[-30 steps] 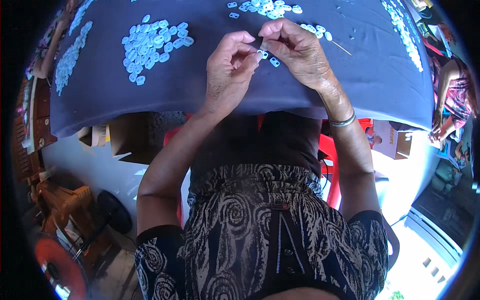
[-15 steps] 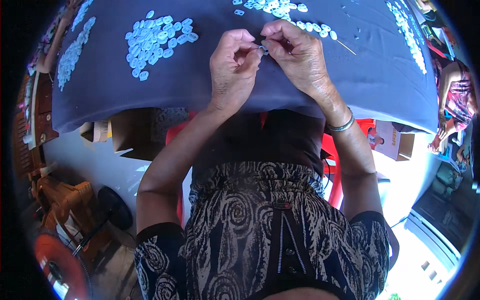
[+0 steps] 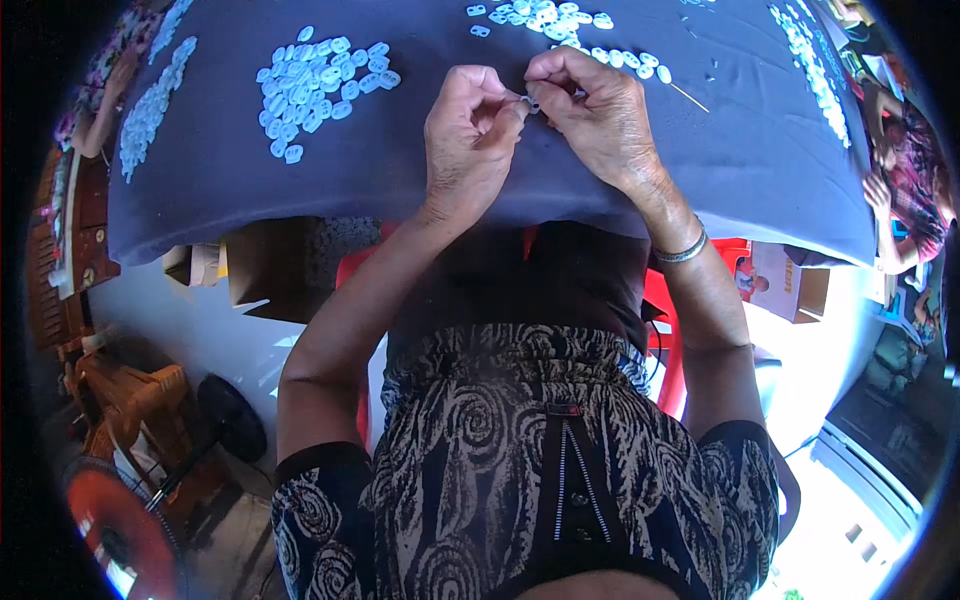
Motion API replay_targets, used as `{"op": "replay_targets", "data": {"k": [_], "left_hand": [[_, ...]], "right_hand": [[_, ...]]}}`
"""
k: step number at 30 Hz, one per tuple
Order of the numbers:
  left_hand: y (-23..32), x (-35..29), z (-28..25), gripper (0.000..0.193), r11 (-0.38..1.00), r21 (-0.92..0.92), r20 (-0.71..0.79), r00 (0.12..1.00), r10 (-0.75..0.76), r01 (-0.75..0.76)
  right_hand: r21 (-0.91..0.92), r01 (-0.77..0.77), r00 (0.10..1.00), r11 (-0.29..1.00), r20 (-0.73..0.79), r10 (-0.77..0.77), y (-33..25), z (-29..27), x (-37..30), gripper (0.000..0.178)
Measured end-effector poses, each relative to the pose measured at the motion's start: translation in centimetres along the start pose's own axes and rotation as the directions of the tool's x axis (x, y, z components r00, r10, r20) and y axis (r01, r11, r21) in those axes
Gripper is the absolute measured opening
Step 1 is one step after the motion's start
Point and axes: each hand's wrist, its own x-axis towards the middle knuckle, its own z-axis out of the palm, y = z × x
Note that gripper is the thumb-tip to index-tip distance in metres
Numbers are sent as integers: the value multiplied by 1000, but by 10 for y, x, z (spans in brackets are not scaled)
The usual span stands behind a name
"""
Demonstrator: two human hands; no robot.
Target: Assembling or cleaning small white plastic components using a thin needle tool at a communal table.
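Above the dark cloth-covered table, my left hand and my right hand meet with thumbs and fingers pinched. Between their fingertips a small pale plastic piece shows, mostly hidden; its exact kind is too small to make out. Left of my left hand lies a heap of small white oval plastic pieces with holes. Beyond my right hand a short row of such pieces leads to a thin light-coloured stick. Another heap of white pieces lies at the far side.
More white pieces lie along the table's left side and right side. Other people's arms rest at the left edge and right edge. Under the table stand a cardboard box and a red chair. A fan is at lower left.
My hands stay pinched together in nearly the same place, with only slight finger movement. The people at the left and right edges have shifted their arms.
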Motion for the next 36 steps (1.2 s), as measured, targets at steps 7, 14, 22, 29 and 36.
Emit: {"op": "replay_targets", "data": {"k": [7, 14, 22, 29, 36], "left_hand": [[0, 0, -2, 23, 1000, 15, 39, 999, 9, -10], [-1, 1, -2, 23, 999, 49, 41, 999, 14, -16], [-1, 1, -4, 22, 999, 29, 39, 998, 38, -39], [1, 13, -21, 21, 995, -72, -147, 988, 56, -67], [-2, 12, -17, 20, 990, -107, -144, 987, 75, -91]], "right_hand": [[16, 8, 999, 1000, 45, -9, 2, -6, 2, 11], [-1, 4, 997, 1000, 80, -3, 3, -8, 4, 13], [123, -103, 984, 987, 155, 84, 6, -14, 6, 13], [-55, 87, 983, 995, 166, -77, 10, -24, 7, 13], [-416, 359, 917, 836, 326, -232, 0, -4, 6, 14]]}}
